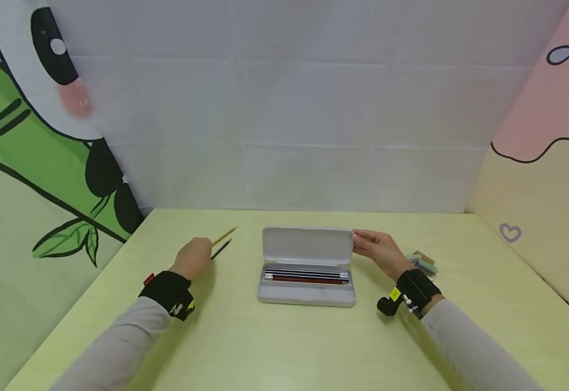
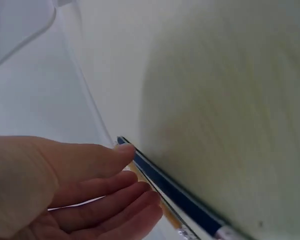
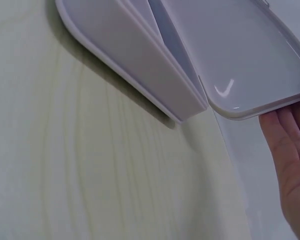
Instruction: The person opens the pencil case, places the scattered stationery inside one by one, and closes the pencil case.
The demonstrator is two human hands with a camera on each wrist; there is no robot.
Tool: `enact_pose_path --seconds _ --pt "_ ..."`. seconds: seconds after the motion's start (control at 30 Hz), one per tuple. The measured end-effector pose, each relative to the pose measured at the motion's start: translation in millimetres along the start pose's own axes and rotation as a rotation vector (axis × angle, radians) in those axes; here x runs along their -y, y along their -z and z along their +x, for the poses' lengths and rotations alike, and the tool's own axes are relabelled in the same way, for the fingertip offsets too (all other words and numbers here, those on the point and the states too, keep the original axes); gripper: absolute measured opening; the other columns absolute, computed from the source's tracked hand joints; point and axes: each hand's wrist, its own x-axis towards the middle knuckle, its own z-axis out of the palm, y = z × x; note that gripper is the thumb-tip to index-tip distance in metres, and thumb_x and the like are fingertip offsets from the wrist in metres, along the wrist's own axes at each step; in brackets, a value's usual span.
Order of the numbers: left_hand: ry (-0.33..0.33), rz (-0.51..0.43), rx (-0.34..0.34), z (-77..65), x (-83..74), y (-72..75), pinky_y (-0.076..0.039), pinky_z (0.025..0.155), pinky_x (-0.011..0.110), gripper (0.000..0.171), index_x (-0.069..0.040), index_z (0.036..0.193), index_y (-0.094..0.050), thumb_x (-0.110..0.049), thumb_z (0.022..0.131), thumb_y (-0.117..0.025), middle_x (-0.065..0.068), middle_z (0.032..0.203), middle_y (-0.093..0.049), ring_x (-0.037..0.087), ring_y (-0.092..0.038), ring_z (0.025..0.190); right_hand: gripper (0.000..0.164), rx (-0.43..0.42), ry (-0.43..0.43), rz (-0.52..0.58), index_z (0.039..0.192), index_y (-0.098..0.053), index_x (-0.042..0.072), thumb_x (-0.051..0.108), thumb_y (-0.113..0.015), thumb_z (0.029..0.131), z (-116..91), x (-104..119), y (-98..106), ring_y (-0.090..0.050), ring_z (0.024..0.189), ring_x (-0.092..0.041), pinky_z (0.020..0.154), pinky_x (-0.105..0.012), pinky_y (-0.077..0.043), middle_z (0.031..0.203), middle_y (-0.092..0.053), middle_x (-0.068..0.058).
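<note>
A white pencil case (image 1: 306,296) stands open at the middle of the table. Dark striped pencils (image 1: 294,271) and a red pencil (image 1: 308,281) lie in it. My right hand (image 1: 379,251) touches the right edge of the raised lid (image 1: 307,244); in the right wrist view its fingers (image 3: 280,137) are straight against that edge. Off to the left, my left hand (image 1: 193,258) is over a yellow pencil (image 1: 224,235) and a dark blue pencil (image 2: 177,190). Its thumb and loosely bent fingers (image 2: 115,200) are at these two pencils, with a gap between thumb and forefinger.
Several small green and tan blocks (image 1: 423,262) sit beside my right wrist, partly hidden by it. A pale cloth (image 1: 289,136) hangs behind the table's far edge. Painted panels flank both sides. Bare tabletop (image 1: 284,347) stretches in front of the case.
</note>
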Motion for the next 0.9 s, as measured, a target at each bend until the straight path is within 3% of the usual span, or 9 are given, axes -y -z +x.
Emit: enact_pose_path --seconds 0.23,0.53,0.63,0.77,0.9 --pt "0.030 0.018 0.000 -5.4 9.5 -10.1 -0.037 0.052 0.027 0.015 0.008 0.082 -0.061 0.011 0.089 -0.048 0.020 0.071 -0.063 0.018 -0.053 0.057 0.056 -0.005 -0.008 -0.007 0.138 -0.037 -0.017 0.016 -0.057 0.097 -0.9 -1.0 -1.9 -0.069 0.091 0.000 0.087 -0.018 -0.055 0.097 -0.070 0.018" --pt "0.025 -0.014 -0.063 -4.0 9.1 -10.1 -0.033 0.051 0.027 0.016 0.003 0.070 -0.055 0.012 0.083 -0.050 0.012 0.061 -0.054 0.015 -0.039 0.054 0.058 -0.021 -0.024 -0.020 0.140 -0.037 -0.015 0.018 -0.057 0.097 1.0 -0.4 -1.4 -0.069 0.092 0.000 0.088 -0.018 -0.055 0.098 -0.069 0.018" --pt "0.014 -0.045 -0.107 -5.3 5.8 -7.5 -0.037 0.050 0.028 0.015 0.003 0.067 -0.058 0.009 0.080 -0.058 0.011 0.059 -0.056 0.015 -0.042 0.053 0.057 -0.026 -0.031 -0.026 0.140 -0.037 -0.014 0.018 -0.057 0.097 1.7 -1.1 -1.7 -0.069 0.092 0.000 0.088 -0.019 -0.055 0.099 -0.068 0.018" --pt "-0.012 -0.081 -0.158 -9.8 -5.8 -2.1 -0.048 0.054 0.032 0.004 0.005 0.075 -0.068 0.004 0.079 -0.067 0.015 0.070 -0.067 0.019 -0.057 0.058 0.058 -0.027 -0.033 -0.030 0.140 -0.038 -0.013 0.020 -0.058 0.097 3.5 -2.6 -0.5 -0.069 0.092 0.000 0.089 -0.020 -0.055 0.099 -0.068 0.017" --pt "-0.061 -0.100 -0.189 -13.7 -19.7 2.6 -0.044 0.054 0.029 0.005 0.003 0.079 -0.069 0.003 0.082 -0.065 0.015 0.074 -0.068 0.017 -0.055 0.059 0.057 -0.026 -0.024 -0.027 0.140 -0.038 -0.014 0.019 -0.057 0.097 4.8 -3.3 1.4 -0.069 0.092 0.000 0.088 -0.020 -0.055 0.099 -0.068 0.017"
